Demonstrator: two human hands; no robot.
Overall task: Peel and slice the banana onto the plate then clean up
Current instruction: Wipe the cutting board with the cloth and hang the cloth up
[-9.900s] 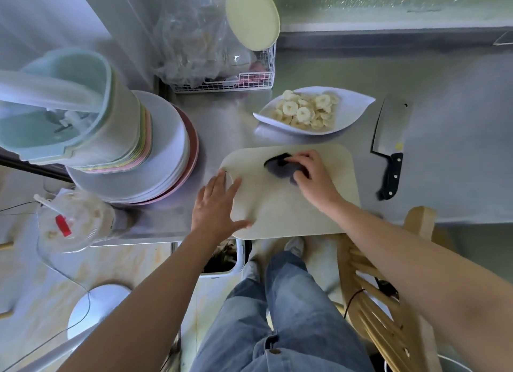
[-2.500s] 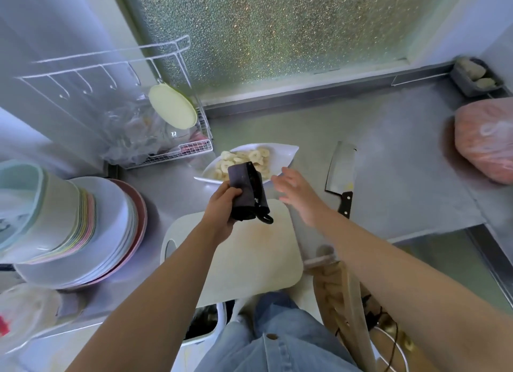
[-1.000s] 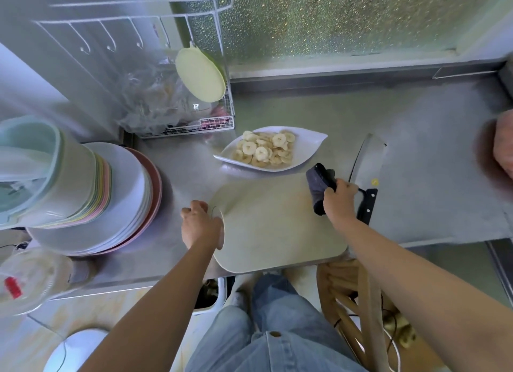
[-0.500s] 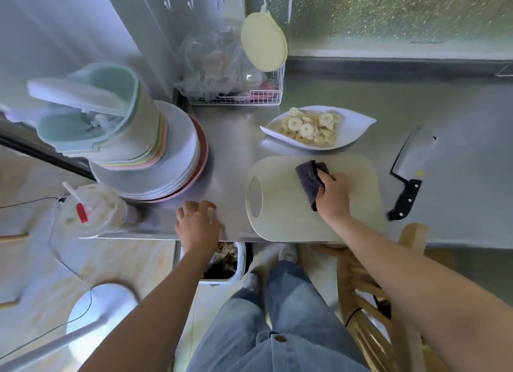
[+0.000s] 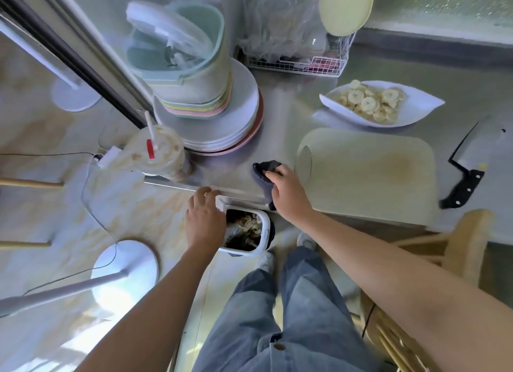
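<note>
A white leaf-shaped plate [image 5: 422,107] at the back of the steel counter holds the banana slices [image 5: 369,105]. The pale cutting board [image 5: 366,171] lies bare in front of it. My right hand [image 5: 287,191] grips a dark cloth [image 5: 263,170] on the counter just left of the board. My left hand [image 5: 205,218] hovers with relaxed fingers at the counter's front edge, over the white bin [image 5: 265,232] that holds peel scraps. A black-handled cleaver [image 5: 469,160] lies right of the board.
A tall stack of plates and bowls [image 5: 222,116] stands at the left of the counter, with a straw cup [image 5: 158,155] at its corner. A wire rack [image 5: 299,63] sits at the back. A wooden chair [image 5: 466,246] is on my right, a fan base [image 5: 125,271] on the floor.
My right hand has carried the cloth off the cutting board to the bare counter at its left. My left hand dropped from the counter top to the front edge above the bin.
</note>
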